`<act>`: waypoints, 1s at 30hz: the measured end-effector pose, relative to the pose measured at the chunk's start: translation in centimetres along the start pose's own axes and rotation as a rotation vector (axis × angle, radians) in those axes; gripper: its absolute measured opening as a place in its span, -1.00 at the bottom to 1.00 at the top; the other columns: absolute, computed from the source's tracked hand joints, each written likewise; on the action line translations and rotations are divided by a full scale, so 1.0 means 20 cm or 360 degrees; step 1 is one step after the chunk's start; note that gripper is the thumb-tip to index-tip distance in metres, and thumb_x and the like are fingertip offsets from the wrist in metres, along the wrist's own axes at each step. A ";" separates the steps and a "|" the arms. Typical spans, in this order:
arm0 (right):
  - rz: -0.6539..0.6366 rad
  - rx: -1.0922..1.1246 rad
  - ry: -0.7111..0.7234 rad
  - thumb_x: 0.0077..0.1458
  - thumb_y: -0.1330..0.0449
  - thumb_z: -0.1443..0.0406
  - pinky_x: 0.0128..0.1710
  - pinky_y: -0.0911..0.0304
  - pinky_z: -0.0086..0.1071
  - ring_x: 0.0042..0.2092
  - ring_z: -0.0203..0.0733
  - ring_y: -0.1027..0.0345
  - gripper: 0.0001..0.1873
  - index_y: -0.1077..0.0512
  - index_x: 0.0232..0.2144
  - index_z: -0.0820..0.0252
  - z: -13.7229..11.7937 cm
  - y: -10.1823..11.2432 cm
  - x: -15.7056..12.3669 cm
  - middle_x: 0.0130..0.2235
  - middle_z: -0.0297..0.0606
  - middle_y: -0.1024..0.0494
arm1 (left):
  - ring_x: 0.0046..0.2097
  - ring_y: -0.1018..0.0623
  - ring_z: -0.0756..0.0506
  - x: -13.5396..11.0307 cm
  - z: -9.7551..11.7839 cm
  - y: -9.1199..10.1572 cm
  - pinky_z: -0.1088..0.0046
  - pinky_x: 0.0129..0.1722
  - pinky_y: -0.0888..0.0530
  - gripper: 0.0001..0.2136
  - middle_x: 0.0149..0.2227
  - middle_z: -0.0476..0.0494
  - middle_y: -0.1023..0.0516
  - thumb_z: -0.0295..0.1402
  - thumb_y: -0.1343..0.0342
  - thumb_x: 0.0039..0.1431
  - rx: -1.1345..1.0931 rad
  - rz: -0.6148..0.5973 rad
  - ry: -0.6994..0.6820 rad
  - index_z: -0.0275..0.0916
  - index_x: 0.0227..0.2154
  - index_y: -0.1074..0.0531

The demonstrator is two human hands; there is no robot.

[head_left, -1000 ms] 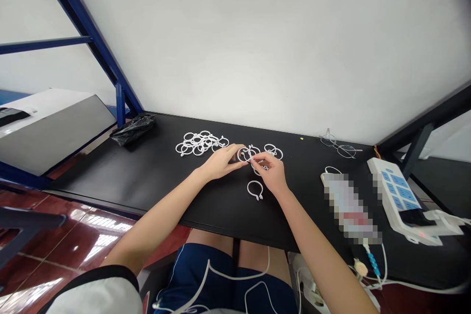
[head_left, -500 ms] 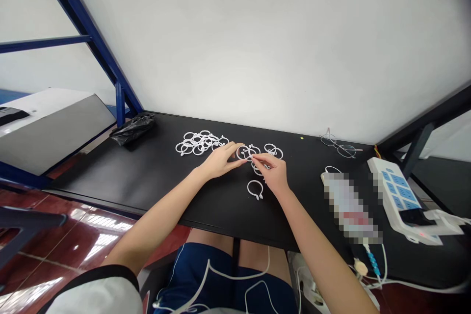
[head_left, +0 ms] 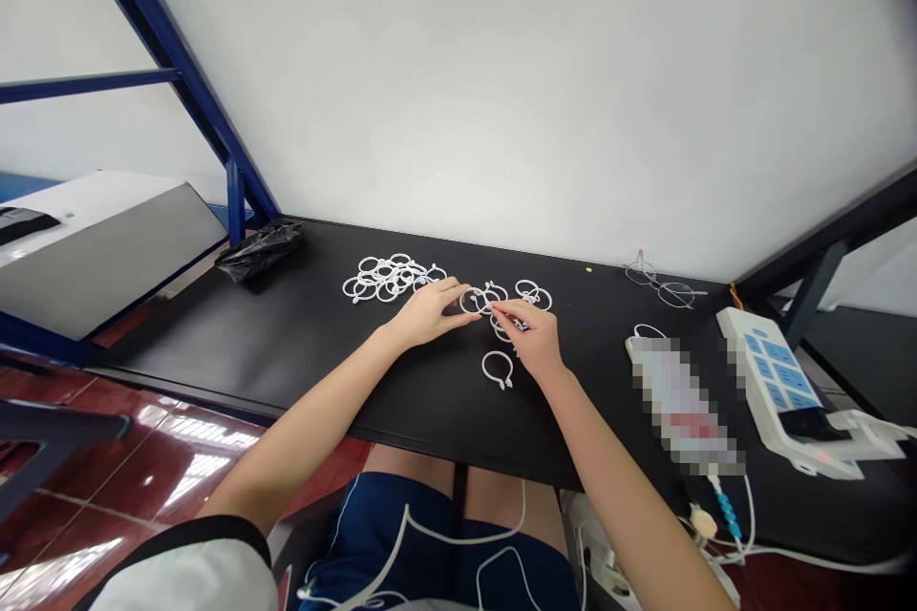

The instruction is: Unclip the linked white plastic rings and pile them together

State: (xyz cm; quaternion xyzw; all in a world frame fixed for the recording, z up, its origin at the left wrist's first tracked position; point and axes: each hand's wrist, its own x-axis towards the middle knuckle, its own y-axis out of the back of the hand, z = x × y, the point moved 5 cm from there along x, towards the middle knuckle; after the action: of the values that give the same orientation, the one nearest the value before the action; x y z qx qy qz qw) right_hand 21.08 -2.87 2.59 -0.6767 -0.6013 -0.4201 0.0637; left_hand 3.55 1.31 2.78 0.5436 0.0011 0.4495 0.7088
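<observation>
My left hand (head_left: pixel 432 310) is curled around the left side of a white plastic ring (head_left: pixel 465 302), its thumb and fingers closed on the rim. With thumb and forefinger pinched, my right hand (head_left: pixel 528 329) grips the same ring's right side, or one overlapping it; the fingers hide which. More white rings lie partly under my right hand. Just beyond it rests a linked pair of rings (head_left: pixel 534 295). A single ring with a small clasp (head_left: pixel 497 369) lies nearer to me. Left of my left hand is a heap of similar white rings (head_left: pixel 391 279).
The black table (head_left: pixel 301 325) meets a white wall. A crumpled black plastic bag (head_left: pixel 259 250) lies at its far left. On the right are eyeglasses (head_left: pixel 665 286), a blurred-out phone (head_left: pixel 684 406) with a cable, and a white power strip (head_left: pixel 778 382) with a plug.
The ring between my hands has shifted slightly. Both hands keep nearly the same place and grip; the other rings lie as before.
</observation>
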 end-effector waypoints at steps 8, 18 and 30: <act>-0.0025 0.0028 0.0023 0.19 -0.19 0.34 -0.27 -0.43 -0.30 -0.30 -0.18 -0.52 -0.85 -0.59 -0.31 0.12 0.01 0.00 0.00 -0.31 -0.25 -0.64 | -0.32 -0.43 -0.03 0.00 0.00 -0.01 0.44 -0.26 -0.42 -0.63 -0.32 -0.09 -0.41 -0.09 -0.07 0.27 -0.0028 -0.0001 0.0001 -0.28 -0.04 -0.42; -0.0040 0.0047 -0.0002 0.20 -0.18 0.34 -0.29 -0.40 -0.31 -0.32 -0.20 -0.50 -0.85 -0.58 -0.32 0.13 0.01 0.00 0.00 -0.34 -0.24 -0.62 | -0.33 -0.42 -0.04 -0.01 0.01 -0.01 0.43 -0.29 -0.41 -0.64 -0.34 -0.09 -0.40 -0.08 -0.05 0.28 -0.0026 0.0045 -0.0016 -0.29 -0.09 -0.42; -0.0037 0.0025 -0.0002 0.20 -0.18 0.32 -0.27 -0.40 -0.33 -0.32 -0.19 -0.51 -0.85 -0.58 -0.32 0.13 0.01 0.00 -0.01 -0.34 -0.26 -0.63 | -0.34 -0.41 -0.03 -0.01 0.00 -0.02 0.44 -0.32 -0.41 -0.65 -0.34 -0.09 -0.39 -0.09 -0.04 0.29 -0.0058 0.0051 0.0000 -0.28 -0.08 -0.41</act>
State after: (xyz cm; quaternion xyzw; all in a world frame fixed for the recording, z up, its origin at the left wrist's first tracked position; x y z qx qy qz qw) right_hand 21.25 -2.81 2.35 -0.6693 -0.6126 -0.4156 0.0638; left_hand 3.70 1.11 2.40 0.5306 -0.0158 0.4607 0.7113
